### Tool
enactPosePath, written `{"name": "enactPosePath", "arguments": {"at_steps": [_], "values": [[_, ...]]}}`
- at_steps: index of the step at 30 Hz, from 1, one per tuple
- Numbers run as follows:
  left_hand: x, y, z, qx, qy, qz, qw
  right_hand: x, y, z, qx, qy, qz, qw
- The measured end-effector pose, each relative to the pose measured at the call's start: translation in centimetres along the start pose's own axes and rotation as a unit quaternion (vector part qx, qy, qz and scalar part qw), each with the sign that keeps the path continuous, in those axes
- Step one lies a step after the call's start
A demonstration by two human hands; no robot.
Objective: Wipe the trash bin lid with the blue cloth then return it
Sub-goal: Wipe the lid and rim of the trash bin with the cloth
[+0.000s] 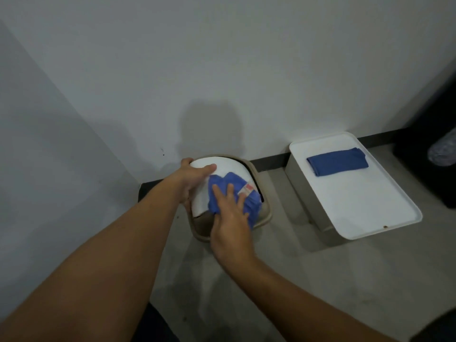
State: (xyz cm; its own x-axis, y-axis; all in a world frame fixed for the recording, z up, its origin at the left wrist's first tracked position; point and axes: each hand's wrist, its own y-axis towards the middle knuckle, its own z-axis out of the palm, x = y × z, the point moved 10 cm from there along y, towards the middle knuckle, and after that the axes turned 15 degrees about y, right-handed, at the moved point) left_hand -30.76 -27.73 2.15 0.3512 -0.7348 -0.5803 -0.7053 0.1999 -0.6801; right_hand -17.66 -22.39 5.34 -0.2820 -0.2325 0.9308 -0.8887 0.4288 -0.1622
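Head cam looking down: right hand is nearest, fingers spread flat and pressing the crumpled blue cloth onto the white lid. That lid sits tilted in the rim of the beige trash bin on the floor, in the corner by the wall. Left hand grips the lid's far-left edge – thumb on top, other fingers hidden behind it. Off to the right stands a white box with a second, folded blue cloth lying on top.
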Motion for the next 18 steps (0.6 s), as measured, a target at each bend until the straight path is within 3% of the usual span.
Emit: {"name": "enactPosePath", "arguments": {"at_steps": [3, 5, 7, 9, 11, 13, 17, 18], "values": [[0.3, 0.6, -0.4, -0.041, -0.031, 0.011, 0.999, 2.2, -2.9, 1.4, 0.047, 0.136, -0.123, 0.982], [0.9, 0.6, -1.0, -0.079, -0.031, -0.005, 0.996, 2.4, -3.8, -0.1, 0.025, 0.212, -0.142, 0.966], [1.9, 0.6, -1.1, -0.087, -0.032, -0.033, 0.995, 0.1, -2.7, -3.8, -0.075, 0.354, -0.061, 0.93], [1.9, 0.7, -2.1, -0.115, 0.055, -0.022, 0.992, -3.4, -1.5, -8.7, -0.212, 0.483, 0.019, 0.849], [0.2, 0.7, -3.1, -0.15, 0.164, 0.055, 0.973, -5.0, -0.5, -14.4, -0.329, 0.441, 0.021, 0.835], [-1.8, 0.4, -2.6, -0.13, 0.225, 0.136, 0.956, -6.3, 0.9, -18.4, -0.399, 0.415, 0.03, 0.817], [-2.0, 0.4, 0.3, -0.023, 0.363, 0.164, 0.917, -8.1, 5.3, -17.2, -0.352, 0.536, 0.09, 0.762], [-1.6, 0.5, 0.6, -0.014, 0.387, 0.163, 0.907, -8.1, 6.1, -15.7, -0.322, 0.538, 0.108, 0.771]]}}
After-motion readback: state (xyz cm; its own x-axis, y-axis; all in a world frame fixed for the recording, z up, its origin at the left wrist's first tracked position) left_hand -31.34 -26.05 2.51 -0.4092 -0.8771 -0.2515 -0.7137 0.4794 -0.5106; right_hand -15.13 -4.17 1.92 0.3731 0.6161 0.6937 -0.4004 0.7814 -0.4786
